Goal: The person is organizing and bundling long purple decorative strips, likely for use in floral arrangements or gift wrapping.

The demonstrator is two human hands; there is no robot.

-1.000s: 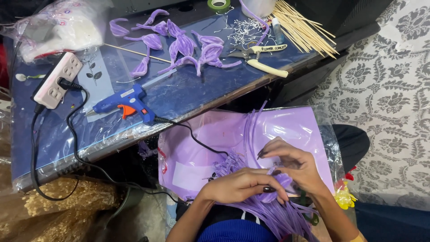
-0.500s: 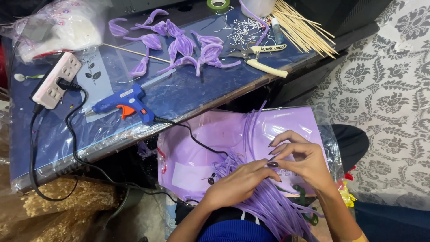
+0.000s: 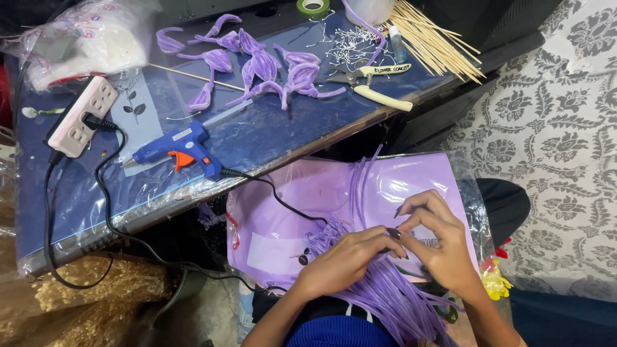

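Right now both hands are down in the lap, close together over a bundle of purple strips (image 3: 385, 299) lying on a clear bag of lilac sheets (image 3: 289, 218). Left hand (image 3: 350, 260) rests flat on the strips, fingertips meeting the right hand (image 3: 440, 241), whose thumb and fingers pinch at a strip end. Up on the blue-covered table (image 3: 270, 138) sit a blue glue gun (image 3: 177, 149), finished purple petals (image 3: 257, 67), pliers (image 3: 373, 80), wooden skewers (image 3: 434, 42) and a power strip (image 3: 83, 115).
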